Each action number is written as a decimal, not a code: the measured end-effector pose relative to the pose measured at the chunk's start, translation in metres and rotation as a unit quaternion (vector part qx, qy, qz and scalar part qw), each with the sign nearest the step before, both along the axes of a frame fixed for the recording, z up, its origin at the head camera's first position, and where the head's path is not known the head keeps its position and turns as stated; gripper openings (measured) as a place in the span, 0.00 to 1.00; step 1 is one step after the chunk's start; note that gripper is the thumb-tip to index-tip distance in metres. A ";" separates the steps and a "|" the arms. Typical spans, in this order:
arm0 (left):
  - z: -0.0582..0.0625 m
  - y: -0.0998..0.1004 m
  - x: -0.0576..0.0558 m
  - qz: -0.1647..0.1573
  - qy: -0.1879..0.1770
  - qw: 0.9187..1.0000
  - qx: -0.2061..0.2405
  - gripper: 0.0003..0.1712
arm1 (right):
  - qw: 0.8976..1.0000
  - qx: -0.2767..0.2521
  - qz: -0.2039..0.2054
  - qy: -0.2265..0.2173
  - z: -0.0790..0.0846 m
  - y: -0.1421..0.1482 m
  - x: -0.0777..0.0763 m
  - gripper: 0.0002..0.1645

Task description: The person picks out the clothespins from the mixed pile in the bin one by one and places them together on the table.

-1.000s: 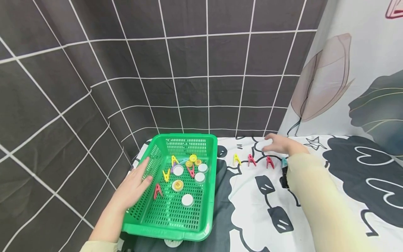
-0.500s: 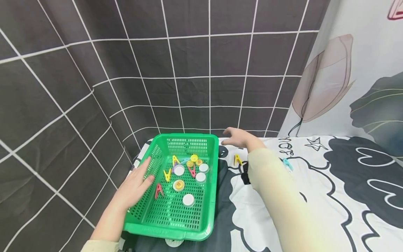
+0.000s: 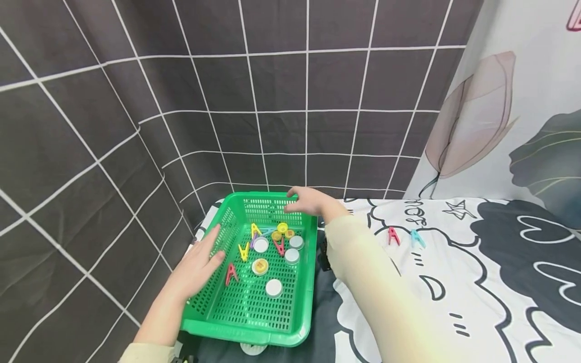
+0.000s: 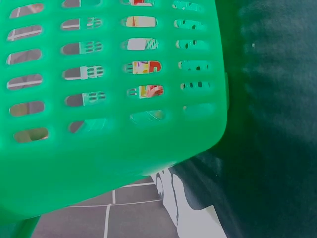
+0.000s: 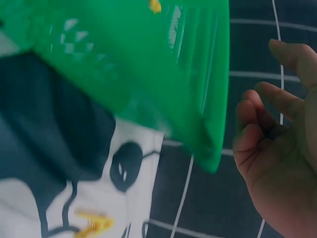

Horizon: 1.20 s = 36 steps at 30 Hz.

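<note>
My left hand (image 3: 197, 267) lies along the left rim of a green plastic basket (image 3: 306, 282), its fingers straight. Over the basket's back right corner is my right hand (image 3: 310, 201), fingers loosely bent with nothing between them in the right wrist view. Inside the basket are a red clothespin (image 3: 231, 274), a yellow clothespin (image 3: 244, 251), several white caps (image 3: 274, 288) and small yellow discs (image 3: 282, 228). Another yellow clothespin (image 5: 94, 223) lies on the cloth beside the basket. The left wrist view shows mostly the basket's slotted wall (image 4: 109, 153).
On the patterned cloth (image 3: 436, 262), right of my right sleeve, lie a red clothespin (image 3: 393, 235) and a light blue clothespin (image 3: 417, 238). A dark gridded curtain (image 3: 281, 85) stands behind and to the left. A round white object (image 3: 252, 349) shows under the basket's front edge.
My right hand has moved left, from above the row of clothespins to the basket's back right corner. My right sleeve now covers part of that row. The left hand stays at the rim.
</note>
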<state>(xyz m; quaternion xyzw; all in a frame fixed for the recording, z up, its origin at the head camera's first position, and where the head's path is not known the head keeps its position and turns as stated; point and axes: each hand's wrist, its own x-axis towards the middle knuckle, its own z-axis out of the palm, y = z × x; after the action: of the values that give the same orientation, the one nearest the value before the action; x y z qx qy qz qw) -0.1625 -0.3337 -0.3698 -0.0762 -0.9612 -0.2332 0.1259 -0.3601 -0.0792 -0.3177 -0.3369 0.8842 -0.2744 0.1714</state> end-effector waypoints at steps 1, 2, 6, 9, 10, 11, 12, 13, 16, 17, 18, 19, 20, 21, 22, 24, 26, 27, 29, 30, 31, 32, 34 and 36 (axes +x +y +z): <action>0.000 0.000 0.000 0.000 -0.001 1.000 0.000 0.36 | 1.000 -0.004 0.008 0.004 0.000 -0.005 0.002 0.36; -0.001 0.000 0.000 0.000 -0.001 1.000 0.000 0.36 | 1.000 -0.007 0.013 0.007 0.000 -0.010 0.003 0.35; -0.001 0.000 0.000 0.004 -0.006 1.000 0.004 0.37 | 0.999 -0.026 0.025 0.011 -0.001 -0.029 0.011 0.34; 0.000 0.000 0.001 0.008 -0.011 1.000 0.007 0.37 | 0.999 -0.042 0.021 -0.004 -0.003 -0.040 0.017 0.33; 0.001 -0.001 0.001 0.009 -0.012 1.000 0.008 0.37 | 0.999 -0.048 0.021 -0.009 -0.004 -0.043 0.018 0.32; 0.002 -0.001 0.001 0.009 -0.014 1.000 0.009 0.37 | 0.998 -0.054 0.019 -0.016 -0.006 -0.046 0.020 0.33; 0.002 -0.001 0.001 0.009 -0.014 1.000 0.010 0.36 | 0.998 -0.057 0.018 -0.020 -0.007 -0.049 0.022 0.33; 0.002 -0.001 0.000 0.008 -0.014 1.000 0.011 0.36 | 0.998 -0.060 0.019 -0.024 -0.009 -0.052 0.024 0.33; 0.002 0.000 -0.001 0.007 -0.015 1.000 0.013 0.36 | 0.997 -0.061 0.029 -0.030 -0.016 -0.059 0.031 0.34; 0.002 0.000 -0.001 0.007 -0.016 1.000 0.012 0.36 | 0.997 -0.060 0.033 -0.035 -0.019 -0.061 0.034 0.34; 0.001 0.000 -0.001 0.007 -0.016 1.000 0.013 0.36 | 0.997 -0.059 0.037 -0.036 -0.022 -0.064 0.036 0.34; 0.001 0.000 -0.001 0.007 -0.016 1.000 0.014 0.37 | 0.997 -0.059 0.039 -0.038 -0.025 -0.066 0.039 0.34; 0.000 0.000 -0.001 0.007 -0.016 1.000 0.015 0.37 | 0.997 -0.059 0.042 -0.041 -0.029 -0.069 0.041 0.35; 0.000 0.000 -0.001 0.007 -0.016 1.000 0.017 0.37 | 0.996 -0.058 0.044 -0.042 -0.032 -0.071 0.043 0.35; -0.001 0.001 -0.002 0.006 -0.016 1.000 0.018 0.36 | 0.996 -0.059 0.046 -0.044 -0.037 -0.074 0.045 0.35; -0.002 0.001 -0.002 0.005 -0.017 1.000 0.019 0.36 | 0.996 -0.053 0.050 -0.045 -0.045 -0.079 0.049 0.36; -0.003 0.002 -0.002 0.003 -0.021 1.000 0.019 0.36 | 0.997 -0.037 0.062 -0.040 -0.052 -0.085 0.053 0.36; -0.003 0.002 -0.002 0.004 -0.023 1.000 0.018 0.36 | 0.997 -0.031 0.068 -0.037 -0.055 -0.088 0.055 0.37; -0.002 0.001 0.000 0.007 -0.025 1.000 0.017 0.36 | 0.996 -0.016 0.086 -0.029 -0.058 -0.094 0.059 0.37; -0.002 0.000 0.000 0.008 -0.026 1.000 0.016 0.36 | 0.995 -0.009 0.094 -0.030 -0.059 -0.097 0.061 0.37; -0.001 -0.001 0.000 0.008 -0.025 1.000 0.017 0.35 | 0.994 -0.004 0.101 -0.029 -0.059 -0.099 0.063 0.38; 0.000 -0.001 0.000 0.009 -0.023 1.000 0.018 0.35 | 0.994 0.000 0.106 -0.030 -0.060 -0.101 0.064 0.38; 0.001 -0.002 -0.001 0.007 -0.020 1.000 0.019 0.35 | 0.993 0.016 0.117 -0.032 -0.060 -0.104 0.067 0.38; 0.001 -0.002 -0.002 0.002 -0.020 1.000 0.020 0.35 | 0.991 0.043 0.123 -0.030 -0.060 -0.105 0.069 0.38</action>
<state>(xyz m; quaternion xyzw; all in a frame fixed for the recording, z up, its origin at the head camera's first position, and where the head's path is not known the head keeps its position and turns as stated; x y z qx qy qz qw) -0.1645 -0.3362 -0.3687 -0.0667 -0.9589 -0.2535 0.1083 -0.2909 -0.1839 -0.3775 -0.4272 0.8413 -0.2229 0.2449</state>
